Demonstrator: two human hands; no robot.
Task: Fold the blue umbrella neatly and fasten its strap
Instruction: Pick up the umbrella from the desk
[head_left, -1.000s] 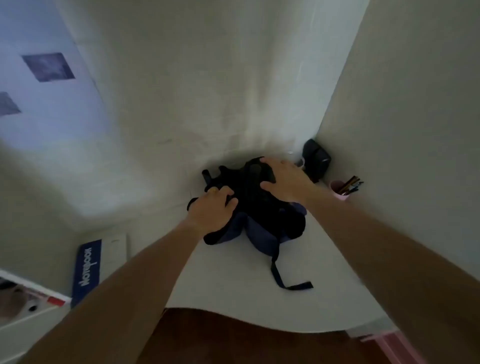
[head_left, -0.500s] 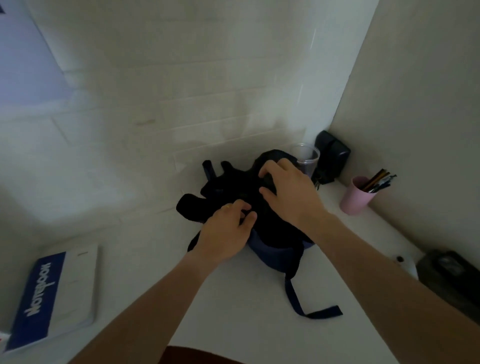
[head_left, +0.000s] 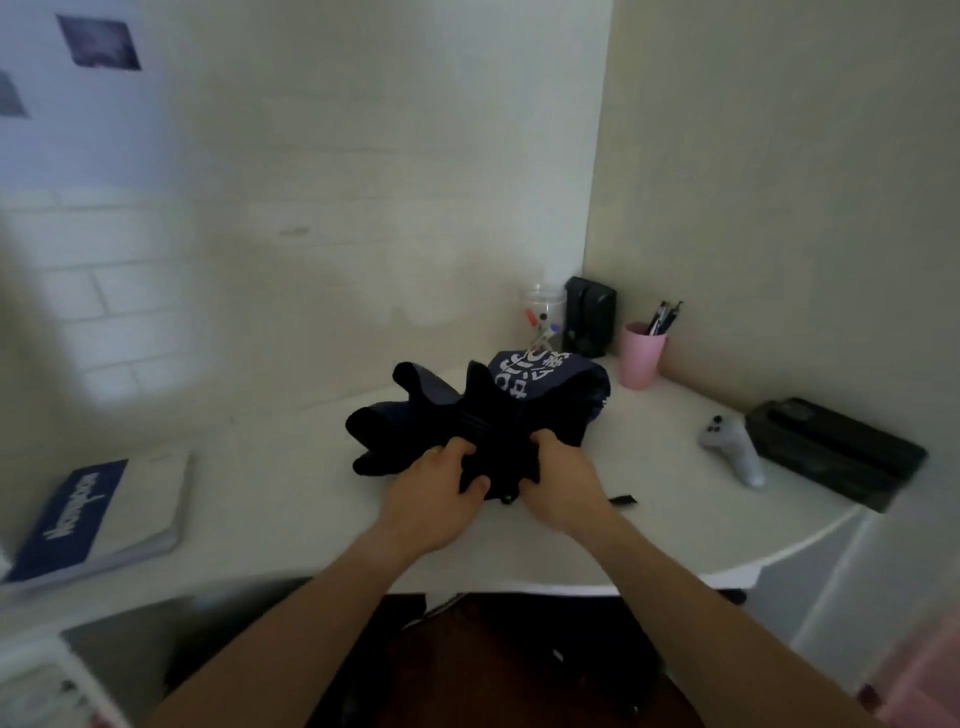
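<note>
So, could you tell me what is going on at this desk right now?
A person is folding a dark blue umbrella on the white desk. The left hand and the right hand both grip the near end of the bunched canopy, whose flaps splay out unevenly. The strap lies loose on the desk beside the right hand, not yet fastened. A notebook, a pink cup of pens and a grey controller sit around it.

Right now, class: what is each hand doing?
Left hand: grips the crumpled dark blue fabric umbrella.
Right hand: grips the same umbrella.
</note>
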